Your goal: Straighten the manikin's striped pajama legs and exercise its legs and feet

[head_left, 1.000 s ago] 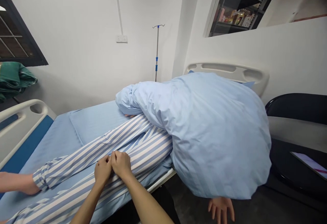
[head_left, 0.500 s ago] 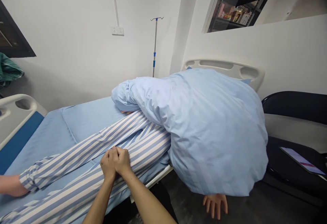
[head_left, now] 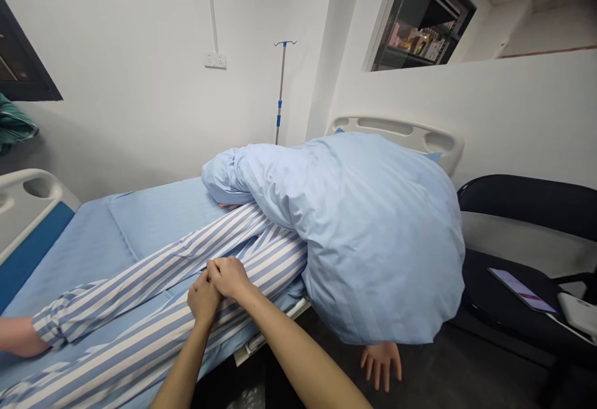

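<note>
Both of my hands meet over the near leg of the blue-and-white striped trousers (head_left: 156,328), worn by a figure lying on the bed. My left hand (head_left: 204,297) is closed, fingers curled inward, resting at the knee or thigh. Against its upper side lies my right hand (head_left: 228,275), also closed, with its fingers bent down over the left one's thumb side. Whether any cloth is pinched inside them is hidden. A light blue quilt (head_left: 373,222) covers the figure's upper body. Below its hem hangs the figure's open hand (head_left: 382,362); a bare ankle (head_left: 18,336) shows at far left.
The bed has a blue sheet (head_left: 153,213), a footboard (head_left: 32,191) at left and a headboard (head_left: 420,135) behind the quilt. An IV pole (head_left: 281,86) stands by the wall. On the right, a black chair (head_left: 504,328) holds a phone (head_left: 522,289) and a white object (head_left: 578,312).
My right hand has shifted up and over my left, its forearm now reaching further right. The camera view has turned slightly right. The quilt and trousers look the same.
</note>
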A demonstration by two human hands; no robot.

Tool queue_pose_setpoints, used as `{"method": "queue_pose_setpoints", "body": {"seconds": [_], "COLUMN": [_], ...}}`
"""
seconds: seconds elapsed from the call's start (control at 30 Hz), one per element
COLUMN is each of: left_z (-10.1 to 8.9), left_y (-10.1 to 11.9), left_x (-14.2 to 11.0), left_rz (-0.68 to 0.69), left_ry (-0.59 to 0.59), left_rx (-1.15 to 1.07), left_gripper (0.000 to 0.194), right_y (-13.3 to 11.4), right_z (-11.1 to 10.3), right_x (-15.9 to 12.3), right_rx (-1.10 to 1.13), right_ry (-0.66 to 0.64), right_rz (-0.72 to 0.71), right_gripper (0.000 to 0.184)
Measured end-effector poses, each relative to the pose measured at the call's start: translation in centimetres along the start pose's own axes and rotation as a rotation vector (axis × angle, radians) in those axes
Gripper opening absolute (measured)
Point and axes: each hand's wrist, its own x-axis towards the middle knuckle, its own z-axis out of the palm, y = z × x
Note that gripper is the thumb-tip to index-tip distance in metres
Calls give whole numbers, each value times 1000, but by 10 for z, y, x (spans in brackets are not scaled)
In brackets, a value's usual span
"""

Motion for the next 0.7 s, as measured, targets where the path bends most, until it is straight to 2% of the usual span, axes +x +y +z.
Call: {"method": "queue_pose_setpoints", "body": {"seconds": [0.1, 0.23, 0.4, 0.5, 0.57, 0.7], "left_z": [0, 4, 2, -5, -7, 1], "left_y": [3, 0, 1, 12, 23, 40], "left_x": [-1, -1, -1, 2, 6, 11], "left_rz": [-24, -11, -12, -11, 8, 3], "left_ry": [3, -7, -7, 13, 64, 147], "left_rx": [-5, 6, -68, -197, -367, -623], "left_gripper": [33, 31, 31, 33, 34, 35], "right_y": [12, 21, 21, 21, 23, 30], "right_z": [13, 33, 34, 30, 28, 29], "right_x": [-4, -7, -5, -3, -1, 5], "right_rx": [-14, -12, 71, 202, 338, 609], "right_ry": [51, 142, 193, 237, 266, 311], "right_rz": [42, 71, 69, 69, 72, 74], "right_gripper": [48, 47, 48, 49, 51, 49]}}
